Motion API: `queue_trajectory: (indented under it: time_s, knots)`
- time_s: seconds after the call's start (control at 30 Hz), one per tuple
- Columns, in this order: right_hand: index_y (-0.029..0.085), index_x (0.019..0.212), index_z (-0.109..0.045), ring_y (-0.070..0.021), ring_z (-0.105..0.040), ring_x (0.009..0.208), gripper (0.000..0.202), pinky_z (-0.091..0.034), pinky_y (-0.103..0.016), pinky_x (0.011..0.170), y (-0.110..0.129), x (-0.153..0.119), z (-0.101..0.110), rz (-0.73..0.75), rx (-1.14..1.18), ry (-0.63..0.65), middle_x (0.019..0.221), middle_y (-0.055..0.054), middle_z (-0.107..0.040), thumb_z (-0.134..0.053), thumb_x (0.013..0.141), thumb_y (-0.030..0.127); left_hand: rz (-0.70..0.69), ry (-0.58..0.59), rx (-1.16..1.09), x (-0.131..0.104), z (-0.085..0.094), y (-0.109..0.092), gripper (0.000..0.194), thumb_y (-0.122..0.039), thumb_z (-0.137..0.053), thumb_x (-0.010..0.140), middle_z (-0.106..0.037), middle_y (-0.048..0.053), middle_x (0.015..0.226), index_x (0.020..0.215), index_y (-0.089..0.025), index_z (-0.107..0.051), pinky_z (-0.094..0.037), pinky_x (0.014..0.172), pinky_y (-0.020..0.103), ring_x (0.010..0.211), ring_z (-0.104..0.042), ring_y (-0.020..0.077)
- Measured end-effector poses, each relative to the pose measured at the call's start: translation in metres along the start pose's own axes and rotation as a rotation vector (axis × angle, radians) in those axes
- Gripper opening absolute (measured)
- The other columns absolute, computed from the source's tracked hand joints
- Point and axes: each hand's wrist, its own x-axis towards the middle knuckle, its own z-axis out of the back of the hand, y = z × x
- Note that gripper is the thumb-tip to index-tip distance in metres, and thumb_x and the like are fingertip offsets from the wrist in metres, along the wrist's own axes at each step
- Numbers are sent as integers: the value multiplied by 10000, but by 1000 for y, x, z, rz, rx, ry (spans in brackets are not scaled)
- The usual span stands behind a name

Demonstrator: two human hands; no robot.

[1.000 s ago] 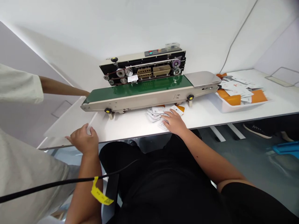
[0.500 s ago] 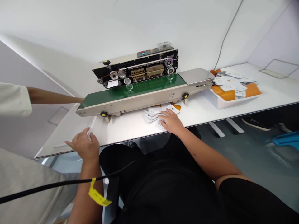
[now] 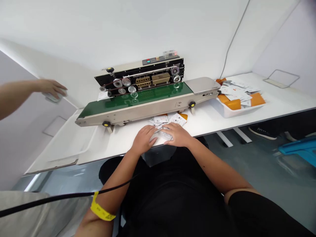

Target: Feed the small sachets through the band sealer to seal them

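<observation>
Both my hands rest at a loose pile of small white printed sachets (image 3: 178,119) on the white table (image 3: 123,143), in front of a belt sealing machine (image 3: 140,110). My left hand (image 3: 144,140) lies at the pile's left side, thumb apart from the fingers, its fingertips touching sachets. From the right, my right hand (image 3: 179,135) reaches over the near sachets with its fingers spread. Some sachets between the hands are partly covered by the fingers. An orange sachet (image 3: 183,116) shows at the pile's back edge.
A white sachet (image 3: 102,96) is at the left end of the machine's rollers, above the green belt (image 3: 145,95). A white bin (image 3: 232,112) of white and orange sachets stands right. At left, a co-worker's hand (image 3: 50,87) holds sachets above a white tray (image 3: 85,144).
My left hand has moved right to the pile, beside my right hand. The sachet in the machine has shifted left. The co-worker's hand has come up from behind the belt's left end, holding sachets.
</observation>
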Motion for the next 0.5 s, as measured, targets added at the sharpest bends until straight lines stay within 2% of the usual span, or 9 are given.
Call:
queue_trajectory:
  time_s: [0.07,0.13,0.27,0.37,0.5]
  knots:
    - [265,1393,-598,-291,-501,1305,657,-392,-478,1118,0,-1,-2,19,7,6,1451,-94,-548,-742,806,522,39,41,-43,19,-9,-1,524,-435,-559,949,-520,102,1481,1427,-226,-504,-328,1208,501,1389,-446,290]
    - [262,1354,-633,-278,-528,1286,581,-423,-455,1105,-1,-3,-4,34,23,10,1413,-84,-587,-722,834,506,80,85,-62,28,-15,0,615,-490,-582,926,-431,99,1560,1469,-227,-466,-276,1232,522,1469,-339,316]
    - [273,1297,-675,-249,-568,1273,410,-436,-450,1117,-4,-7,-9,28,63,6,1321,-56,-663,-618,933,453,101,149,-60,26,-21,4,621,-515,-514,963,-343,74,1619,1503,-220,-434,-218,1258,484,1527,-225,295]
    - [245,1226,-713,-228,-597,1247,335,-443,-450,1120,-4,-9,-14,3,94,-92,1247,-50,-706,-487,1012,369,118,138,-57,21,-22,4,583,-488,-470,989,-346,65,1619,1504,-216,-437,-204,1263,466,1528,-227,277]
    - [232,1074,-748,-246,-614,1184,317,-475,-473,1069,-3,-15,-16,-63,111,-315,1122,-55,-746,-454,1014,335,149,115,-72,18,-22,5,605,-469,-524,961,-364,68,1610,1498,-201,-447,-242,1257,448,1514,-262,275]
